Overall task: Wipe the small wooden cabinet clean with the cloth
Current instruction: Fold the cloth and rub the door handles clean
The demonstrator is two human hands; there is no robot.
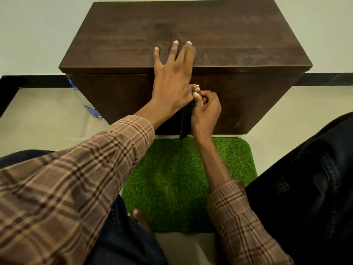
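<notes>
Standing on a pale floor (pixel 42 115) against a light wall (pixel 32 35), one small cabinet (pixel 191 29) of dark brown wood grain, with a flat overhanging top and a plain front panel. Pressed against that front, just under the top's edge and near the middle, one dark cloth (pixel 186 119), ribbed or woven in look, bunched into a narrow strip and hanging down toward the cabinet's base. Gripping the cloth's upper end, the right hand (pixel 206 109), fingers curled tight round it, knuckles toward the panel. Lying over the front edge of the top, the left hand (pixel 172 73), fingers straight and spread apart, tips flat on the wood, heel of the palm down over the front and touching the right hand's fingertips; whether its thumb also pinches the cloth cannot be told. Covering both forearms, two sleeves (pixel 72 178) in brown plaid. Spread on the floor just before the cabinet, one green mat (pixel 172 178) of artificial grass. Resting at the mat's near edge, one bare foot (pixel 138 217), toes showing. Framing the mat, two legs in dark trousers (pixel 305 188). Showing beside the cabinet's left side, one clear plastic bottle (pixel 89 108) with a blue label, partly hidden. Running along the wall's foot, one black skirting band (pixel 38 81).
</notes>
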